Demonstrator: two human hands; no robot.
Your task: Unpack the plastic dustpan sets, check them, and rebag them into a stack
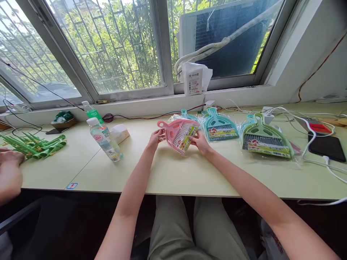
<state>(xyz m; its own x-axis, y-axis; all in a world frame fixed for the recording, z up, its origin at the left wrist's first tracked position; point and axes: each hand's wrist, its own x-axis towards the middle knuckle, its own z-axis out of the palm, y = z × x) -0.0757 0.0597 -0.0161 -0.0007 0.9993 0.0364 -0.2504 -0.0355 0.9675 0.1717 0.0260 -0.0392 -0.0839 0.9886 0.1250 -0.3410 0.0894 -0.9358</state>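
Seen from the head-worn camera, a person sits at a pale yellow-green table [108, 180], both forearms reaching forward over its near edge. A pink dustpan and brush set [179, 135] is held tilted between the two hands at the middle of the table, its handle toward the far left. The left hand [155, 140] grips the left edge of the pan, fingers curled around it. The right hand [201, 143] pinches the right side, thumb and fingertips pressed at the yellow-green printed label.

Just to the right, farther back, lies a teal set [221, 126] in clear wrapping; farther right is a green set [267, 139], also wrapped. Beyond that, white cables [311, 141] run beside a dark phone [326, 147].

To the left of the hands stand a clear bottle [105, 141], a green-labelled bottle [94, 115] behind it, and a tissue box [120, 134]. At the far left, another person's hand [11, 162] is beside a pile of green stems [43, 148]. A barred window [130, 47] spans the far side.
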